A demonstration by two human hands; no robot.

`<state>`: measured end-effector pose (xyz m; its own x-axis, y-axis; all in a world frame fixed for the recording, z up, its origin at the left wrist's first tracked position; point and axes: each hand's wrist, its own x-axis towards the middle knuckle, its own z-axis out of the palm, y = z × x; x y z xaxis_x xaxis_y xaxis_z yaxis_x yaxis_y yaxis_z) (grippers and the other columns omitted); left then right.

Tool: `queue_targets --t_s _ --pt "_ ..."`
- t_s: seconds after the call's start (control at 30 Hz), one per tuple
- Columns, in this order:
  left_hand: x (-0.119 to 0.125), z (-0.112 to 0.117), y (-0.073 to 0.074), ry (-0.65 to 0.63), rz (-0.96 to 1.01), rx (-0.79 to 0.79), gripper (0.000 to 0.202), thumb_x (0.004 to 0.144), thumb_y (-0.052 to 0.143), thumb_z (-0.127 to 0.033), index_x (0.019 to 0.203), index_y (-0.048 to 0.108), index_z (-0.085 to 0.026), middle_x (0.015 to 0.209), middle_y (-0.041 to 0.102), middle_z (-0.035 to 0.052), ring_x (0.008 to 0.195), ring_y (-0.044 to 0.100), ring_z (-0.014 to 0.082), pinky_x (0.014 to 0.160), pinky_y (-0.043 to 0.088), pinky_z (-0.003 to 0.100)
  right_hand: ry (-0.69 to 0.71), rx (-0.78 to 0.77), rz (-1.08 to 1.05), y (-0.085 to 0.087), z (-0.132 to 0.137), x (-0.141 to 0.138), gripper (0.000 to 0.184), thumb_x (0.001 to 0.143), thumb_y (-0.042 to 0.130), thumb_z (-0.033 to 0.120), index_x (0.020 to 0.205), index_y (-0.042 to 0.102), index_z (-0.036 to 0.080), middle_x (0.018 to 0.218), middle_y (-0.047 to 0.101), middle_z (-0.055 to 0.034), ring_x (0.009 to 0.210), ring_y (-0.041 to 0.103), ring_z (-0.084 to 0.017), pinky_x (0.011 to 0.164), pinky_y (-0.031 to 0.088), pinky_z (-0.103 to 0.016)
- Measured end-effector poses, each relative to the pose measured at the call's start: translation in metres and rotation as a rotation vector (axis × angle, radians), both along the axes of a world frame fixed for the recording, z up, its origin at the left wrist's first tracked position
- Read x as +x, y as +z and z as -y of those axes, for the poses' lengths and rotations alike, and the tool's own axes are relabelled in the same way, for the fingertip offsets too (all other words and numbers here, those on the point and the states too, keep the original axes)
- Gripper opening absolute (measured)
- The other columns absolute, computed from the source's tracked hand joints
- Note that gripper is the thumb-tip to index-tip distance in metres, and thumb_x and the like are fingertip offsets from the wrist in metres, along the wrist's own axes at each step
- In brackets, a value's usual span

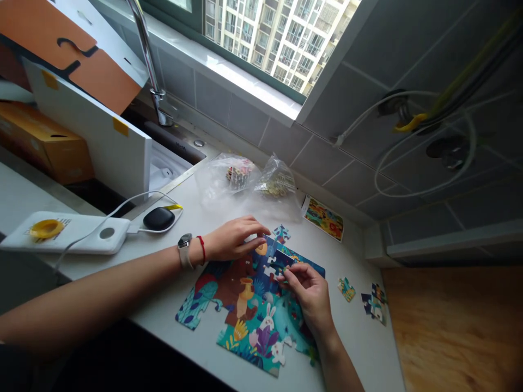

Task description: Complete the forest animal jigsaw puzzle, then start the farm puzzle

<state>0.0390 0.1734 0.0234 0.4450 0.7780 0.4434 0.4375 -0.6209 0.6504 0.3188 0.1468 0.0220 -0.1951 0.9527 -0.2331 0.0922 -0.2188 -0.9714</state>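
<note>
A partly assembled jigsaw puzzle (245, 305) lies on the white counter, showing a brown bear, a white rabbit and plants. Gaps break its lower left and lower right edges. My left hand (235, 239) rests over its upper left edge, fingers stretched out with thumb and forefinger apart, holding nothing that I can see. Thumb and forefinger of my right hand (308, 291) pinch a dark blue puzzle piece (283, 259) over a gap in the upper middle. Just above the puzzle lies a loose blue piece (281, 233).
Loose pieces (346, 289) and a small pile (375, 303) lie to the right. Behind are plastic bags of pieces (249, 182) and a picture card (324, 216). At left are a white power bank (81, 233), a black case (158, 219), and a sink with boxes and a faucet (149, 65).
</note>
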Motion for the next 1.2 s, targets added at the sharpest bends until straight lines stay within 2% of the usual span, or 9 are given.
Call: queue_targets --t_s 0.23,0.43,0.6,0.67,0.73,0.87,0.93,1.07,1.2 --pt "0.001 -0.004 -0.003 0.006 -0.076 0.047 0.027 0.112 0.05 -0.028 0.125 0.07 -0.016 0.106 0.074 0.0108 0.099 0.067 0.0208 0.089 0.055 0.032 -0.05 -0.038 -0.039 -0.003 0.003 -0.003 0.039 0.071 0.096 0.05 0.085 0.072 0.023 0.074 0.077 -0.0029 0.064 0.076 -0.022 0.063 0.067 -0.034" --pt "0.006 0.005 -0.004 -0.095 -0.078 0.014 0.033 0.113 0.049 -0.036 0.131 0.069 -0.018 0.109 0.077 0.0102 0.099 0.07 0.0201 0.089 0.055 0.031 -0.027 0.002 -0.009 -0.006 0.006 -0.007 0.037 0.076 0.092 0.053 0.088 0.076 0.022 0.068 0.075 -0.0023 0.059 0.073 -0.02 0.061 0.063 -0.031" --pt "0.017 0.018 -0.006 -0.199 -0.035 -0.018 0.041 0.107 0.062 -0.036 0.146 0.061 -0.021 0.105 0.075 0.0084 0.089 0.07 0.0187 0.08 0.056 0.029 0.039 0.046 0.012 -0.005 0.007 -0.008 0.036 0.079 0.089 0.055 0.089 0.079 0.022 0.063 0.073 -0.0008 0.054 0.068 -0.017 0.056 0.057 -0.029" --pt "0.019 0.019 -0.006 -0.226 0.003 -0.055 0.04 0.105 0.066 -0.032 0.144 0.063 -0.023 0.103 0.075 0.0072 0.086 0.07 0.0174 0.077 0.056 0.027 0.04 0.05 0.015 -0.006 0.007 -0.007 0.035 0.08 0.089 0.054 0.09 0.079 0.022 0.063 0.073 -0.0008 0.056 0.068 -0.018 0.058 0.057 -0.029" --pt "0.019 0.018 -0.005 -0.228 0.053 -0.107 0.028 0.104 0.066 -0.029 0.13 0.071 -0.021 0.1 0.076 0.0064 0.084 0.07 0.0161 0.077 0.055 0.027 0.014 0.062 0.009 -0.01 0.008 -0.005 0.034 0.085 0.084 0.056 0.092 0.079 0.023 0.07 0.075 -0.0023 0.062 0.069 -0.019 0.063 0.059 -0.031" --pt "0.013 0.01 -0.002 -0.122 0.111 -0.212 0.012 0.099 0.068 -0.027 0.095 0.073 -0.017 0.087 0.074 0.0032 0.073 0.065 0.0123 0.07 0.053 0.024 -0.021 0.073 0.012 -0.018 0.006 0.001 0.036 0.093 0.074 0.059 0.094 0.08 0.023 0.084 0.078 -0.0056 0.069 0.07 -0.02 0.066 0.06 -0.033" --pt "0.009 0.006 -0.001 -0.021 0.163 -0.277 0.011 0.096 0.068 -0.027 0.1 0.07 -0.017 0.08 0.071 0.0003 0.067 0.061 0.0105 0.063 0.05 0.022 -0.001 0.077 0.018 -0.019 0.006 0.002 0.036 0.092 0.075 0.059 0.093 0.08 0.023 0.082 0.077 -0.0049 0.067 0.069 -0.019 0.064 0.059 -0.032" --pt "0.002 -0.004 -0.004 0.114 0.364 -0.405 0.032 0.097 0.066 -0.031 0.124 0.067 -0.016 0.082 0.069 0.0007 0.067 0.063 0.0105 0.061 0.05 0.022 0.04 0.097 0.006 -0.013 0.006 -0.001 0.036 0.091 0.077 0.058 0.087 0.08 0.023 0.075 0.074 -0.0034 0.062 0.067 -0.018 0.063 0.058 -0.031" --pt "-0.001 -0.011 -0.01 0.187 0.45 -0.487 0.03 0.09 0.076 -0.037 0.108 0.066 -0.014 0.077 0.071 0.0016 0.066 0.065 0.012 0.061 0.051 0.023 0.049 0.109 -0.002 -0.005 0.007 -0.005 0.036 0.09 0.077 0.058 0.083 0.08 0.023 0.07 0.073 -0.003 0.059 0.066 -0.018 0.059 0.057 -0.03"
